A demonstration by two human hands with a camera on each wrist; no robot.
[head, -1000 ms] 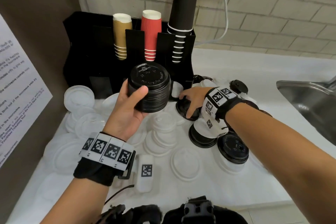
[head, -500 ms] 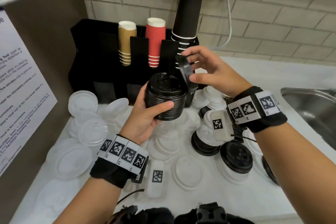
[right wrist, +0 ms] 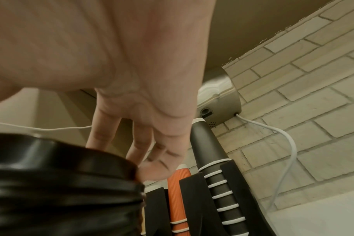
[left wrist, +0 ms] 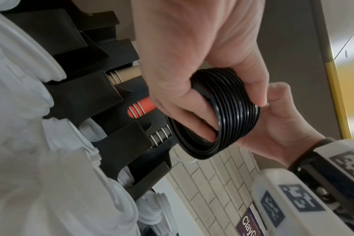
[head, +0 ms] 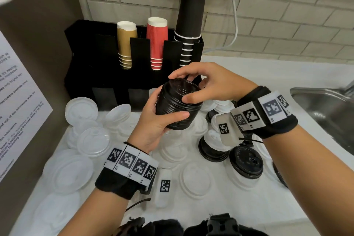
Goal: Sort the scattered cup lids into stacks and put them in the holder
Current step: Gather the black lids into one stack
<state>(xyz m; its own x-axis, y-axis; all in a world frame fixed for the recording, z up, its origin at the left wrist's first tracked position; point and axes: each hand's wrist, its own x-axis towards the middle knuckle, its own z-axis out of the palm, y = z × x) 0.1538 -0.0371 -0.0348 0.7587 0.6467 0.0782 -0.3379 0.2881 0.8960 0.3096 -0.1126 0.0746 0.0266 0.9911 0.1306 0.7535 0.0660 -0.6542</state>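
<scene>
We hold the stack of black lids [head: 179, 106] in our left hand [head: 155, 126], fingers and thumb wrapped round its side, above the middle of the counter [head: 191, 214] and just in front of the black holder [head: 99, 63]. Our right hand [head: 212, 84] sits on top — its fingertips [head: 186, 99] pinching the rim of the uppermost lid. The stack's axis tilts up toward the holder, so seating that lid looks like a push straight down the axis. More loose black lids [head: 246, 163] lie toward the counter's right edge, nearer the right hand.

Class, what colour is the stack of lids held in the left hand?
Black. The lid stack shows best in the head view.
</scene>
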